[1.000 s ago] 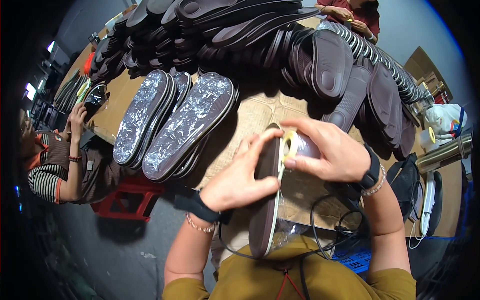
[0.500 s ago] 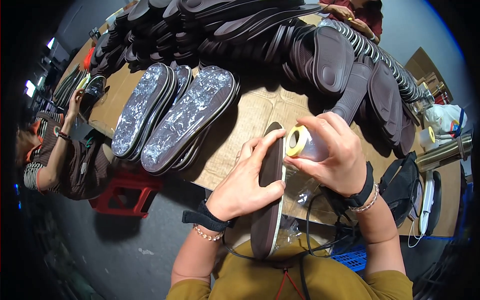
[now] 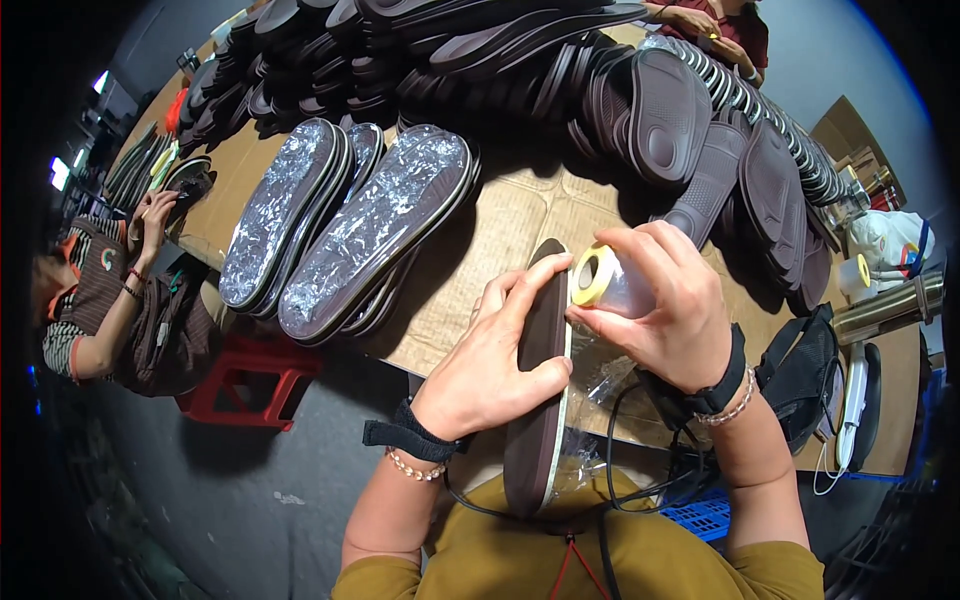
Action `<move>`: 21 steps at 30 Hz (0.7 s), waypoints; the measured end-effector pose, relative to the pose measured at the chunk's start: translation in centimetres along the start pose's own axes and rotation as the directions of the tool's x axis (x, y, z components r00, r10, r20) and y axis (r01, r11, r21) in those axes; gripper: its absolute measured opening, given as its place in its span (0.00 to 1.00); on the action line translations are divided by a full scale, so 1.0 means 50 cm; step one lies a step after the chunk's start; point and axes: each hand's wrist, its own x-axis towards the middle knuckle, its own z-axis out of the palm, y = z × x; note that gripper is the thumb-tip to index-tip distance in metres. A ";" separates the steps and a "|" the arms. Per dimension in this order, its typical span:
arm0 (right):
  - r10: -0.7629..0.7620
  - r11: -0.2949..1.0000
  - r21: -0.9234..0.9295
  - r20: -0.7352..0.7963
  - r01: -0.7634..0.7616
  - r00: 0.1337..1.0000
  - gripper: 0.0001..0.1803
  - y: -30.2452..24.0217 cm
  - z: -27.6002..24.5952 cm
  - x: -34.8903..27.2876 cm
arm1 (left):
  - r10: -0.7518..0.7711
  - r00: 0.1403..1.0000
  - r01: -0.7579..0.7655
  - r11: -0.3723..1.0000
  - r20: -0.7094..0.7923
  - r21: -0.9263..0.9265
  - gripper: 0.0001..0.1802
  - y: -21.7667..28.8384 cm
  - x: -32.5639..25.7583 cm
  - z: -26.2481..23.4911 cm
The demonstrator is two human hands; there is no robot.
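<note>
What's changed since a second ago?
The right hand moved right, its upper fingers drawing back from the sole; the clear roll turned, showing more of its yellow end. Nothing was taken or let go. The left hand still holds the sole, the right still the roll; film-covered soles stay stacked at left.

We see a bright middle and a dim surround: light appears to fall from above on the bench point(image 3: 510, 230), the left hand point(image 3: 495, 365) and the right hand point(image 3: 665, 305), all fairly crisp. Deep shadow pools beneath the piled soles point(image 3: 500, 45) and blurs their lower outlines into black. Broken white glare covers the film-covered soles point(image 3: 378, 232), and we catch a sheen on the metal cylinder point(image 3: 890, 307). Small lights point(image 3: 60, 174) at far left burn out. The fisheye curves straight edges, blackens the corners and leaves blue fringing at upper right.
</note>
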 end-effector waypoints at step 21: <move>0.020 0.993 0.110 0.106 -0.031 0.994 0.30 0.022 0.008 -0.003 | 0.028 0.979 -0.023 0.999 -0.201 0.026 0.25 0.012 0.025 0.028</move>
